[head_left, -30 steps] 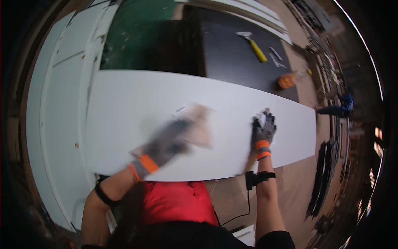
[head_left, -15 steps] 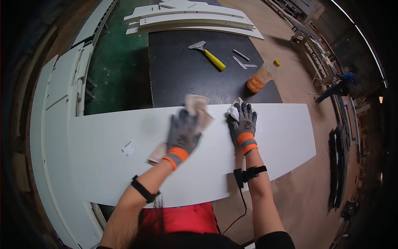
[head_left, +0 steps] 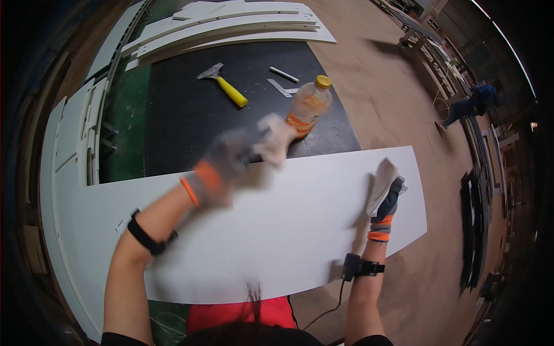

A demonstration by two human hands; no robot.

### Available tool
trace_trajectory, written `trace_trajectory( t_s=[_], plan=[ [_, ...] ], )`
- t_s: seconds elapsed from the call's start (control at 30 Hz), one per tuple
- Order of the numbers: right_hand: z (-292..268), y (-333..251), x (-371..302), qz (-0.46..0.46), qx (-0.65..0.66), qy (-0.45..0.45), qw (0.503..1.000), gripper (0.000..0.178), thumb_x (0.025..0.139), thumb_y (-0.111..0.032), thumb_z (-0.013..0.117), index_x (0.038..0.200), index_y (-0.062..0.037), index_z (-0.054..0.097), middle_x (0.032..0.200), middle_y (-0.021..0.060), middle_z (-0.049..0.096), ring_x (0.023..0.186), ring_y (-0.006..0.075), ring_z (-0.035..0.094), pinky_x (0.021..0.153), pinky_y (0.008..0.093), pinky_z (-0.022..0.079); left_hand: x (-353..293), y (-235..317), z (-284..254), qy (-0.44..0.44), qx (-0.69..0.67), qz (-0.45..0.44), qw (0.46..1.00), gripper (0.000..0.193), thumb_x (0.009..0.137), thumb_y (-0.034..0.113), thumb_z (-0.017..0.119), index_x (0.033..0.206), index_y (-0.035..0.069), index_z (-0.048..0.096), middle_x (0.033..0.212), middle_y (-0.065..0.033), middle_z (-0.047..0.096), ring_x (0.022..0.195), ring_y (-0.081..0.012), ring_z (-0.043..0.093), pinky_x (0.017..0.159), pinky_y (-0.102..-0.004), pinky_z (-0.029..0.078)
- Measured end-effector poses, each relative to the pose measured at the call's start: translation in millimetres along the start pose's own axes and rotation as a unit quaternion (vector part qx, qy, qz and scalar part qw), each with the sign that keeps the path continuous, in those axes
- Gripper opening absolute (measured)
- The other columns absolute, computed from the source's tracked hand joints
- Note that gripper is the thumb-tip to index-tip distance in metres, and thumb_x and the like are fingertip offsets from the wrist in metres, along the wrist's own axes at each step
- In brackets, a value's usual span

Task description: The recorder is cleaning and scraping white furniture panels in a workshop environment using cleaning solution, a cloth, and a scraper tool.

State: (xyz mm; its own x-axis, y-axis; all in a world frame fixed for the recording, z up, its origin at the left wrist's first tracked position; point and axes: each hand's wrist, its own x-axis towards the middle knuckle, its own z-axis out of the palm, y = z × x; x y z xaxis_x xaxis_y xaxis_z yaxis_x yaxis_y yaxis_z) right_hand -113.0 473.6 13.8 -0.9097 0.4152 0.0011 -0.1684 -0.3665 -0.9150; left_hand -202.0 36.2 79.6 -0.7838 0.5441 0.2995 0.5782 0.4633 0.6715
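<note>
Pressing a folded white cloth (head_left: 384, 181) flat near the right end of a long, smooth white panel (head_left: 277, 230), the gloved right hand (head_left: 385, 206) grips it. The panel's long axis runs left to right across the dark matte surface (head_left: 179, 115). The blurred left hand (head_left: 222, 164) clutches a pale rag (head_left: 276, 138) at the panel's far edge, beside a plastic bottle (head_left: 309, 106). A yellow-handled scraper (head_left: 222, 85) lies beyond.

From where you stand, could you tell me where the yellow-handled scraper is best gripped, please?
Take the yellow-handled scraper by its yellow handle, coming from above at the near-right end. It lies flat on the black mat, its metal blade pointing up-left, away from you, so fingers stay clear of the edge.
</note>
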Motion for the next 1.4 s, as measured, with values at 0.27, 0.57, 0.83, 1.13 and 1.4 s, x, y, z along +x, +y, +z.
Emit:
trace_trajectory(
  t_s=[0.27,0.57,0.83,1.13,1.4],
  plan=[
    [34.0,62.1,5.5,0.075,0.289,-0.08,0.951,0.066,0.1,-0.053,0.034,0.147,-0.0076,0.034,0.151,0.0112,0.038,0.136,0.0312,0.038,0.115,0.0493,0.027,96.7,-86.2,22.0,0.12,-0.007,-0.045,0.992,0.049,0.09,0.018,0.059,0.136,0.006,0.05,0.133,-0.0161,0.055,0.125,-0.0314,0.052,0.105,-0.0389,0.04],
    [59.8,61.6,1.6,0.107,0.36,-0.166,0.912,0.065,0.099,-0.052,0.037,0.15,-0.0123,0.031,0.154,0.0084,0.033,0.139,0.0325,0.033,0.117,0.0535,0.02,90.0,-131.2,-34.9,0.16,0.141,-0.361,0.908,0.05,0.092,0.034,0.058,0.139,0.018,0.05,0.113,-0.0197,0.067,0.101,-0.0363,0.064,0.086,-0.0393,0.051],
    [40.2,72.0,8.7,0.05,0.277,-0.296,0.913,0.061,0.103,-0.044,0.029,0.153,-0.0112,0.019,0.159,0.0044,0.019,0.145,0.0255,0.018,0.121,0.0474,0.01,146.7,-175.3,1.6,-0.012,0.246,-0.486,0.839,0.068,0.08,0.053,0.058,0.138,0.019,0.048,0.129,-0.0217,0.056,0.116,-0.0372,0.059,0.098,-0.0457,0.046],
    [30.0,78.5,18.6,0.009,0.15,-0.275,0.95,0.058,0.104,-0.043,0.03,0.152,-0.0126,0.024,0.157,0.002,0.026,0.142,0.0244,0.027,0.119,0.0479,0.015,73.5,-175.0,-69.4,0.144,0.156,-0.451,0.867,0.075,0.079,0.026,0.064,0.147,0.021,0.034,0.127,-0.0178,0.059,0.117,-0.0326,0.059,0.093,-0.0438,0.05],
    [23.9,94.4,19.2,-0.209,-0.644,-0.123,0.725,0.056,0.102,-0.033,0.041,0.149,-0.006,0.027,0.154,0.0074,0.03,0.142,0.024,0.027,0.118,0.0391,0.02,-52.5,-105.1,-133.5,0.139,0.03,-0.434,0.89,0.054,0.09,0.024,0.06,0.141,0.015,0.042,0.083,-0.0075,0.064,0.049,-0.0181,0.062,0.053,-0.031,0.052]
  ],
)
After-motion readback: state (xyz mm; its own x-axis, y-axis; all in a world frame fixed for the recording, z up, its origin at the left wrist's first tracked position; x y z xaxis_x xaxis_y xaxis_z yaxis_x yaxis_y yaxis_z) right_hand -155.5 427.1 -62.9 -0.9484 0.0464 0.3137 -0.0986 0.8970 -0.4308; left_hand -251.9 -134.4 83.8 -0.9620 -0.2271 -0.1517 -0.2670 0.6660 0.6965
